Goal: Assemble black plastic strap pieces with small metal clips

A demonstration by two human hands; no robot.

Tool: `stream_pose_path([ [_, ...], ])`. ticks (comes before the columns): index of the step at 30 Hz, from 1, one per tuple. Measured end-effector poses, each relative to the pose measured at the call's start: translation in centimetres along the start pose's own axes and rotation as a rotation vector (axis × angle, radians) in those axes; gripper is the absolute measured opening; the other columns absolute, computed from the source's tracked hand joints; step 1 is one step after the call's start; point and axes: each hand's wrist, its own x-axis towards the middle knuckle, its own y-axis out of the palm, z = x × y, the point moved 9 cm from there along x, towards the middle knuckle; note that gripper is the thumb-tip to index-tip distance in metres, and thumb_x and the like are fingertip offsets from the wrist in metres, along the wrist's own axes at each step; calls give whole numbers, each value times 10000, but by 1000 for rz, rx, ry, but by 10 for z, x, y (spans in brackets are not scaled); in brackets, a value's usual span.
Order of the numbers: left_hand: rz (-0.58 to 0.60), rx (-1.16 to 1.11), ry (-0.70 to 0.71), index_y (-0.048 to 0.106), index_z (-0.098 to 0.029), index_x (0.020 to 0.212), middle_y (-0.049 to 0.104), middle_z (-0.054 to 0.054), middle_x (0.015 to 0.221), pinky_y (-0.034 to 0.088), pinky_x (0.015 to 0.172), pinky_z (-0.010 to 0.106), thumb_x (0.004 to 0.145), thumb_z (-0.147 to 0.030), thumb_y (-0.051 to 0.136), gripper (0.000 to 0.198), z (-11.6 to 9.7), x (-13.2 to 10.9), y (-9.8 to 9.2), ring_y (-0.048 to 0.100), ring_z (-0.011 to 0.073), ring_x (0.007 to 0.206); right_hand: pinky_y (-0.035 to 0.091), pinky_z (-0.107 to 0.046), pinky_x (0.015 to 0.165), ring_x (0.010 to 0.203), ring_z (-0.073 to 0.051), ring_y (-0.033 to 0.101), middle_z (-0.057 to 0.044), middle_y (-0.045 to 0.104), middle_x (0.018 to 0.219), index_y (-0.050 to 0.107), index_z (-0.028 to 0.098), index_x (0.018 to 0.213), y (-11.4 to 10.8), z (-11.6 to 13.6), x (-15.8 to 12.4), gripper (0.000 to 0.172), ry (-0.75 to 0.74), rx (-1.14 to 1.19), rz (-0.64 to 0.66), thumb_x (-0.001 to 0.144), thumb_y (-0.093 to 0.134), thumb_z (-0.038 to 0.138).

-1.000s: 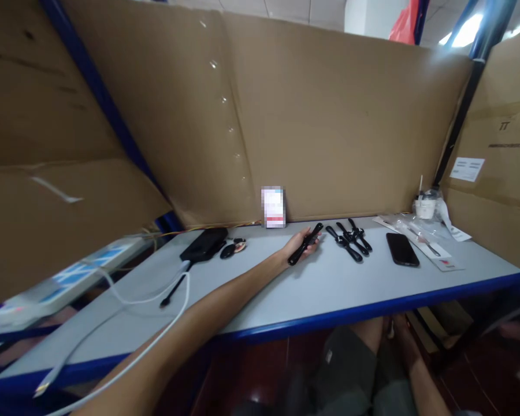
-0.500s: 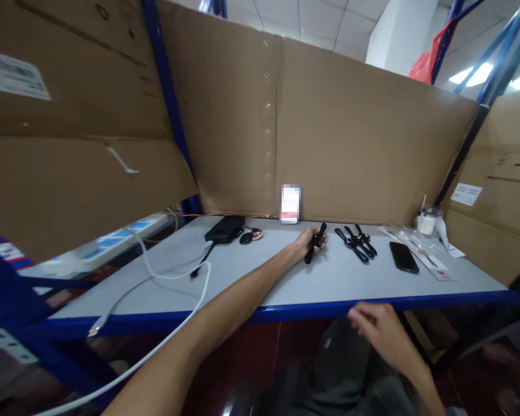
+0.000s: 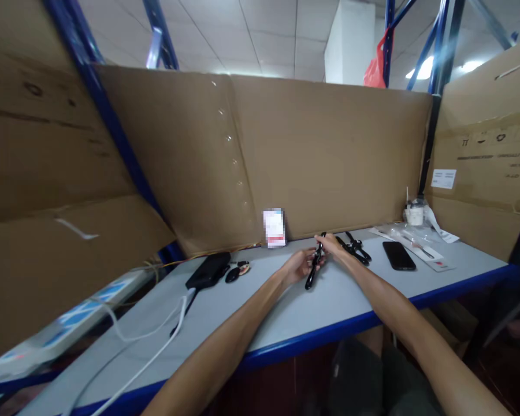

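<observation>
Apparent handling step, toward back edge of worktop (image 3: 329, 294).
Left hand (image 3: 300, 264) grips black tool (image 3: 314, 273), right hand (image 3: 329, 245) pinches far end; next likely needs steadiness.

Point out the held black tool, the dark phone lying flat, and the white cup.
Held black tool (image 3: 312, 273): head view, its lower handle.
Dark phone (image 3: 398, 256): head view, middle of its upper face.
White cup (image 3: 413, 216): head view, its side.

Glossy tool (image 3: 314, 269), matt cardboard (image 3: 329, 156).
</observation>
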Motion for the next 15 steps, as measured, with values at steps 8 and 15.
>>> stream_pose_path([
  [8, 142, 36, -98, 562, -146, 979, 603, 39, 685, 320, 398, 183, 1016, -400, 430, 289, 6, -6, 12, 448, 76, 440, 265, -185, 403, 424, -66, 325, 93, 350, 514, 622, 179, 808, -21, 3, -11, 330, -11, 437, -11, 878, 708, 490],
  [15, -137, 539, 271, 572, -176, 829, 446, -65, 515, 184, 429, 208, 938, -339, 569, 196, -25, 1, -13, 303, 71, 401, 291, -199, 425, 425, -85, 385, 53, 486, 528, 581, 193, 808, -28, -8, -12, 367, 26, 312, -57, 982, 547, 514],
])
